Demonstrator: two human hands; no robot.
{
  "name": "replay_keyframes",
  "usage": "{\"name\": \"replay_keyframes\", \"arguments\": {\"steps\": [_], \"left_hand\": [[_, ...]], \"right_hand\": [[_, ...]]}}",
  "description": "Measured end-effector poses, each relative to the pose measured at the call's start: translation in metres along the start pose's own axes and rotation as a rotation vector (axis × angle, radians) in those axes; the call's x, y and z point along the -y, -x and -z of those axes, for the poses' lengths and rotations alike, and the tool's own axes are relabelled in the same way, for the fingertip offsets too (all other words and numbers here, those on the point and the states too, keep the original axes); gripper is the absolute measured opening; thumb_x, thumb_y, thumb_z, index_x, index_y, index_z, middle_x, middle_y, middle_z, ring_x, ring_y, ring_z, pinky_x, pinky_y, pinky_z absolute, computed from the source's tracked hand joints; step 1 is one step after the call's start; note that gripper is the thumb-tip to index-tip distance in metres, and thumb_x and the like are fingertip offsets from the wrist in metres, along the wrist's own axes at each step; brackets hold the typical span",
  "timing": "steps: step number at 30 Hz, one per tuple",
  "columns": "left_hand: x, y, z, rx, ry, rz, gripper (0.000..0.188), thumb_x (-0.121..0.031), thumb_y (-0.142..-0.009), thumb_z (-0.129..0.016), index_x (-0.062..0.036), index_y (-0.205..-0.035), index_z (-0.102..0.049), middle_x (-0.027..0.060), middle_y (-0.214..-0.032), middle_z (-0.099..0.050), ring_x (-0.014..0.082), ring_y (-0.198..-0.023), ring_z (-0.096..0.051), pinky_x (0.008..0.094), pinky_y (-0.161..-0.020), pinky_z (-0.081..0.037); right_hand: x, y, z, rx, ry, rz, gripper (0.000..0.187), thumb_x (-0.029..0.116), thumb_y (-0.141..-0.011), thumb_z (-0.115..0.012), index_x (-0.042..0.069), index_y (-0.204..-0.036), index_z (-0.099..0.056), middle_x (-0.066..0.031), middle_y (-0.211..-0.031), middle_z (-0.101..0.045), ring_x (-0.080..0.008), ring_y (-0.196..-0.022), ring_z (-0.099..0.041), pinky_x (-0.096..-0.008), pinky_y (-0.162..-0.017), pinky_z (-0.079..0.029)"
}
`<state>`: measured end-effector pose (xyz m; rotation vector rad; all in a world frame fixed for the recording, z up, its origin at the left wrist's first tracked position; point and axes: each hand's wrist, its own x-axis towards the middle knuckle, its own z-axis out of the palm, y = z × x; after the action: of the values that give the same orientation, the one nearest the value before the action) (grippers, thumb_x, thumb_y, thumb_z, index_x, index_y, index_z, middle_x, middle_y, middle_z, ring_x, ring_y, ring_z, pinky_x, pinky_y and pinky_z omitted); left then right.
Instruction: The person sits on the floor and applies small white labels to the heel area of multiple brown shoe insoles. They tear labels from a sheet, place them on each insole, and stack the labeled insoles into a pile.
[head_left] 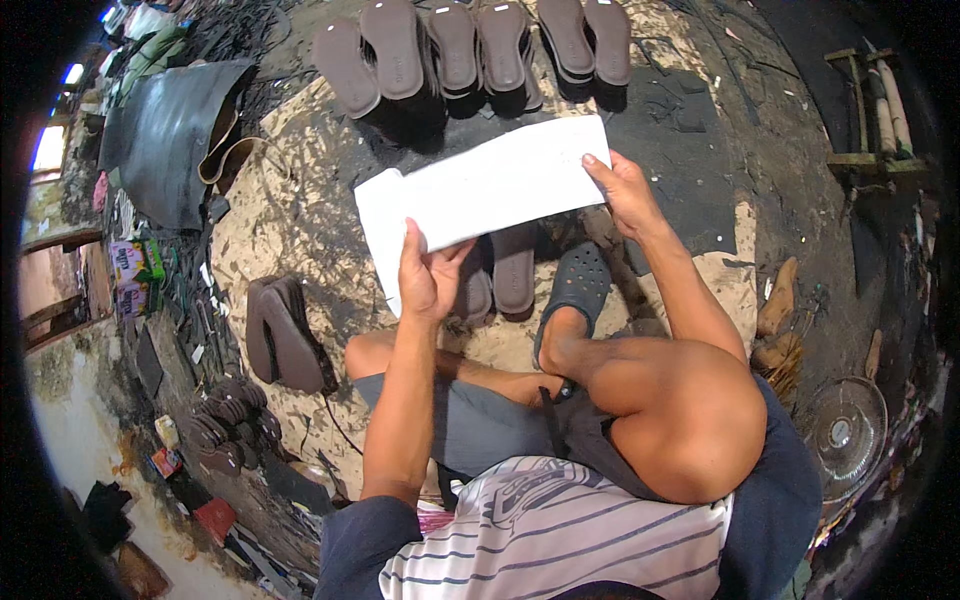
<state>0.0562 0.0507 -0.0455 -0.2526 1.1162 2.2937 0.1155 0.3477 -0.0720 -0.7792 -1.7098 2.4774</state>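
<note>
A long white sheet (490, 185), looking like paper or a flattened bag, is stretched between my two hands above my lap. My left hand (430, 275) grips its lower left edge, thumb on top and fingers beneath. The right end is pinched by my right hand (622, 192), the thumb lying over it. The sheet's left part folds downward. Partly covered by the sheet and my left hand, a pair of brown shoe soles (513, 268) lies on the ground. Beyond the sheet stand stacks of brown soles (455, 45) in a row.
More brown soles (287, 335) are stacked at my left, with a pile of small dark pieces (230, 425) nearer. A black curved sheet (165, 140) lies far left. At right are a fan (845, 435) and a wooden frame (868, 110). My foot wears a dark clog (578, 285).
</note>
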Motion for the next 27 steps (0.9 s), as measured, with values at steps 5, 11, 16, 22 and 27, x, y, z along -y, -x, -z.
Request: {"name": "replay_keyframes", "arguments": {"steps": [5, 11, 16, 22, 27], "left_hand": [[0.020, 0.004, -0.051, -0.065, 0.086, -0.047, 0.053, -0.034, -0.106, -0.061, -0.0044, -0.147, -0.047, 0.0106, -0.145, -0.055, 0.0251, -0.134, -0.053, 0.0487, -0.112, -0.046], [0.027, -0.010, -0.069, -0.198, 0.033, -0.123, 0.046, -0.032, -0.107, -0.059, -0.0048, -0.144, -0.051, 0.0076, -0.136, -0.060, 0.0202, -0.124, -0.058, 0.0393, -0.108, -0.048], [0.040, -0.015, -0.082, -0.257, -0.022, -0.123, 0.049, -0.031, -0.107, -0.061, 0.0000, -0.144, -0.050, 0.0084, -0.137, -0.059, 0.0192, -0.123, -0.057, 0.0343, -0.107, -0.046], [0.033, -0.009, -0.103, -0.369, -0.494, -0.214, 0.060, -0.040, -0.103, -0.066, 0.0059, -0.141, -0.056, 0.0142, -0.141, -0.061, 0.0244, -0.127, -0.056, 0.0375, -0.112, -0.041], [0.029, -0.010, -0.096, -0.254, -0.520, -0.437, 0.057, -0.040, -0.105, -0.063, 0.0048, -0.140, -0.056, 0.0142, -0.138, -0.061, 0.0248, -0.128, -0.056, 0.0381, -0.111, -0.041]], "right_hand": [[-0.006, 0.001, -0.015, 0.075, -0.052, 0.002, 0.040, 0.023, -0.104, -0.066, -0.003, -0.134, -0.059, -0.0078, -0.119, -0.070, -0.0126, -0.104, -0.066, -0.0297, -0.094, -0.053], [0.032, 0.009, -0.038, -0.381, 0.874, 0.724, 0.039, 0.016, -0.092, -0.074, 0.004, -0.128, -0.065, -0.0113, -0.100, -0.069, -0.0243, -0.096, -0.067, -0.0369, -0.088, -0.054], [0.037, 0.026, -0.079, 0.054, 0.762, 0.720, 0.022, 0.017, -0.092, -0.073, 0.003, -0.110, -0.073, -0.0138, -0.101, -0.070, -0.0288, -0.092, -0.068, -0.0391, -0.083, -0.054], [0.034, 0.019, -0.079, -0.002, 0.926, 0.756, 0.021, 0.022, -0.093, -0.071, 0.005, -0.106, -0.073, -0.0148, -0.096, -0.071, -0.0327, -0.092, -0.068, -0.0417, -0.082, -0.054], [0.062, 0.032, -0.092, 0.061, 0.810, 0.651, 0.022, 0.022, -0.096, -0.067, 0.004, -0.106, -0.071, -0.0160, -0.105, -0.072, -0.0361, -0.099, -0.068, -0.0441, -0.088, -0.055]]}}
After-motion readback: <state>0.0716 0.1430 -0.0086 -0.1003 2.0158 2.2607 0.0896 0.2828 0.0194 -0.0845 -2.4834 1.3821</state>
